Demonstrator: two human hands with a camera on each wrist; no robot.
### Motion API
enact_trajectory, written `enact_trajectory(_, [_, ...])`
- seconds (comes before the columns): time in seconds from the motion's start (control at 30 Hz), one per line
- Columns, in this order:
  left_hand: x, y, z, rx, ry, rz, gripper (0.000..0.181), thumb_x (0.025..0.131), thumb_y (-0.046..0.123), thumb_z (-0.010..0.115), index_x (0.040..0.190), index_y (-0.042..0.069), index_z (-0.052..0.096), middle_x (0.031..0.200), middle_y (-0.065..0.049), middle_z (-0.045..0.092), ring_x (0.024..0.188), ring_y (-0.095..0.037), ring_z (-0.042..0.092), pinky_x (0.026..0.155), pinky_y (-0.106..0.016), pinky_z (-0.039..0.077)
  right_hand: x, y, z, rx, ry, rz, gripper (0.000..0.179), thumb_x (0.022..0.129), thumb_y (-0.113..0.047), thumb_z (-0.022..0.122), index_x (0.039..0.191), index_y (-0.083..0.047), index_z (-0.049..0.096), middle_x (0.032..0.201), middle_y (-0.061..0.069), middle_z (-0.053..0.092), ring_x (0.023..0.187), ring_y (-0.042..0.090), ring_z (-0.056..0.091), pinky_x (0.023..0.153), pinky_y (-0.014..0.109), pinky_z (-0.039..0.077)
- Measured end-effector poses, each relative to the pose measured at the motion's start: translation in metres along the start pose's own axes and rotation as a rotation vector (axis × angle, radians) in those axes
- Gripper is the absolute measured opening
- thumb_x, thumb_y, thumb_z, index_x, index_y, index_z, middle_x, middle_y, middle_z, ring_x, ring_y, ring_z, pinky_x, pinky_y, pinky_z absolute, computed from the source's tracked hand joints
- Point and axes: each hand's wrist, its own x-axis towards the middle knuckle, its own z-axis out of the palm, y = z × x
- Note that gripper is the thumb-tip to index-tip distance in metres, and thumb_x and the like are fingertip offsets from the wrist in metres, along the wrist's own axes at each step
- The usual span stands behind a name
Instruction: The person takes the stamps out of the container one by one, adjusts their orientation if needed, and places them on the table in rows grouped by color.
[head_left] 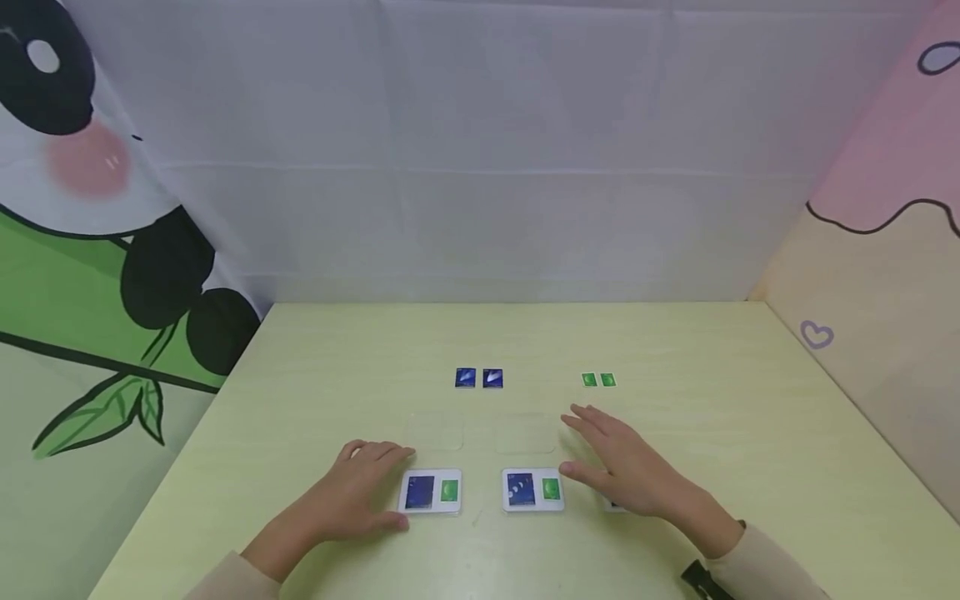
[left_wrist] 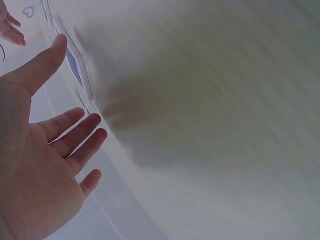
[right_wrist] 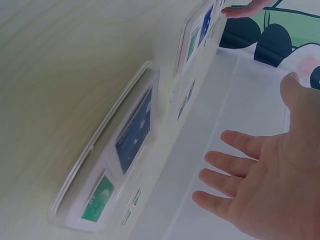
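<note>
In the head view, my left hand [head_left: 352,492] is beside a white rounded-corner case [head_left: 437,492] bearing a dark blue picture and a green one. Thumb and fingers spread apart along the case's left side, with nothing gripped. A second such case [head_left: 537,490] lies at the middle right, the right hand's thumb tip near its upper right corner. My right hand [head_left: 630,468] has its fingers extended and holds nothing. It hides most of a third case [head_left: 613,506]. The right wrist view shows a case [right_wrist: 112,165] with a clear rim, apart from the palm.
Two clear rectangular pieces [head_left: 435,432] lie behind the cases. Farther back are two small blue picture squares [head_left: 466,378] and two small green ones [head_left: 589,380]. A pale cloth wall [head_left: 510,208] rises behind the table [head_left: 360,350], with printed side panels.
</note>
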Motion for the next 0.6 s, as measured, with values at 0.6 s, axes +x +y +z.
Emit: enact_trajectory(0.6, [0.0070, -0.0008, 0.0044, 0.011, -0.016, 0.001, 0.077, 0.070, 0.047, 0.080, 0.130, 0.006, 0.054, 0.129, -0.009, 0.059, 0.121, -0.030, 0.053, 0.107, -0.057, 0.031, 0.0068, -0.0058, 0.0058, 0.011, -0.036, -0.013, 0.065, 0.092, -0.050, 0.056, 0.144, -0.014, 0.043, 0.156, 0.010, 0.033, 0.146, 0.035, 0.029, 0.115, 0.056, 0.028])
